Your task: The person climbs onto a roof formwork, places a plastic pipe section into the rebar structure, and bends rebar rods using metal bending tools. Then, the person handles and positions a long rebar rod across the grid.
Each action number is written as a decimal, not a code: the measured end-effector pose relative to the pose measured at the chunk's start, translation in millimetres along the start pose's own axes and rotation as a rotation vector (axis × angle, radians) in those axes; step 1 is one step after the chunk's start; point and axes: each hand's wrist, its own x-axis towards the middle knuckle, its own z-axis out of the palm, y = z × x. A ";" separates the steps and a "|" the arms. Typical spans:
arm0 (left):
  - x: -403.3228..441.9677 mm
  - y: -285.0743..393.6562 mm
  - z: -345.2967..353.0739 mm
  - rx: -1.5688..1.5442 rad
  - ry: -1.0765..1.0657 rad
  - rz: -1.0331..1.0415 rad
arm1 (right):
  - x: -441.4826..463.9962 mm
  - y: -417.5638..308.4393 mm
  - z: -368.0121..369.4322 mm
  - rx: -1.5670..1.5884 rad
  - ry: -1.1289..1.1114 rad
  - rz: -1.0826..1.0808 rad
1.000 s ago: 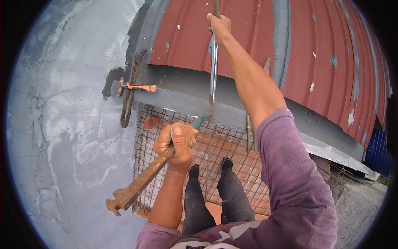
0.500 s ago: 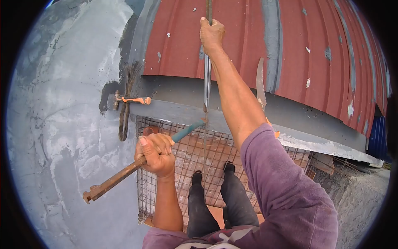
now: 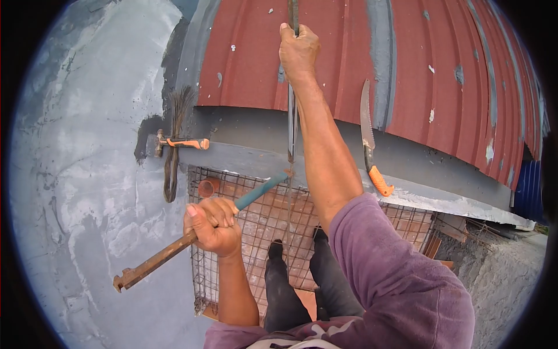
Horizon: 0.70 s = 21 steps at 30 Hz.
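Observation:
My left hand (image 3: 214, 228) is closed around a long bar tool, low and left of the middle. The tool's rusty end (image 3: 152, 266) has a notched head, and its other part is a teal tube (image 3: 261, 192). The tube's far end meets a thin steel rod (image 3: 289, 215) at the grey ledge; whether they are joined I cannot tell. Stretched out over the red roof, my right hand (image 3: 299, 53) is wrapped around a long, narrow metal bar (image 3: 292, 125). That bar runs down toward the teal tube's end, its shiny lower part partly beside my forearm.
A hammer (image 3: 187, 143) lies across a wire bundle (image 3: 171, 168) on the grey surface at left. An orange-handled pruning saw (image 3: 367, 125) rests against the red metal roofing (image 3: 331, 64), over the grey ledge (image 3: 244, 158). Below is steel mesh (image 3: 203, 256), with my feet beneath.
My left hand and the bar tool have shifted slightly down and left. My right forearm has moved a little left, uncovering the saw's handle. Both grips stay closed.

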 end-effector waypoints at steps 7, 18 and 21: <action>-2.1 -0.6 19.3 0.076 -0.069 0.045 | 3.4 9.5 4.4 0.042 -0.016 -0.002; -3.6 0.3 9.9 0.027 0.063 -0.015 | -68.8 -55.1 -4.3 0.109 -0.085 -0.163; 3.9 3.9 8.8 0.046 0.052 -0.031 | -57.8 -47.9 11.2 0.008 -0.138 -0.132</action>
